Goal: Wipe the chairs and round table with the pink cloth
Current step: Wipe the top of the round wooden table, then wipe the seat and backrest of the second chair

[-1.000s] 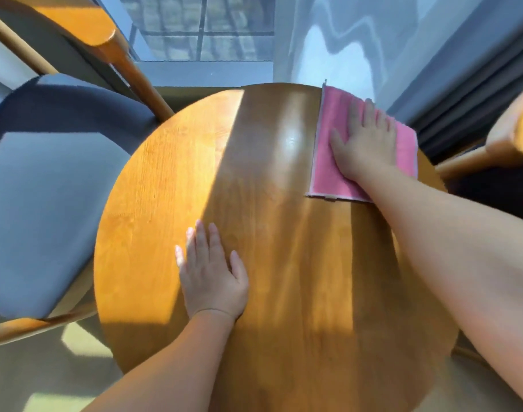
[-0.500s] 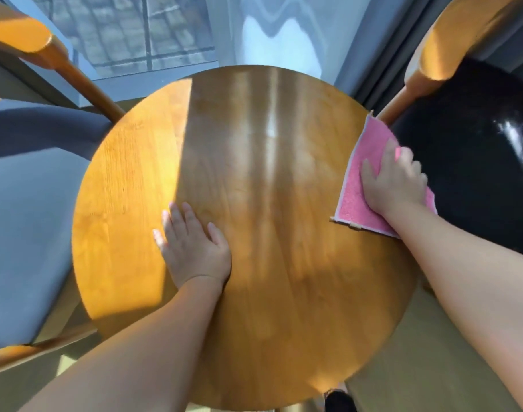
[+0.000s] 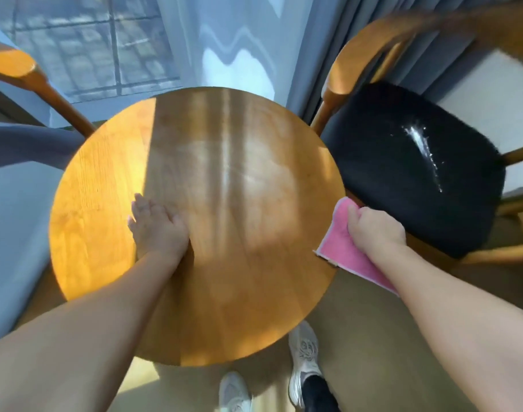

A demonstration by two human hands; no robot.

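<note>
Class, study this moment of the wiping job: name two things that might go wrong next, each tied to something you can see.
1. The pink cloth hangs past the rim of the round wooden table, gripped by the right hand; loosely held, it might slip to the floor.
2. White specks lie on the black-cushioned wooden chair; careless wiping may smear them into the cushion.
3. The left hand leans flat on the table, which might tip.

Round wooden table (image 3: 239, 188) — top bare across middle, sunlit band along left side, rest in shadow. Left hand (image 3: 157, 230) flat on top, palm down, left of centre. Pink cloth (image 3: 342, 248) at right rim (mostly overhanging edge) — right hand (image 3: 373, 227) clutching it there.
</note>
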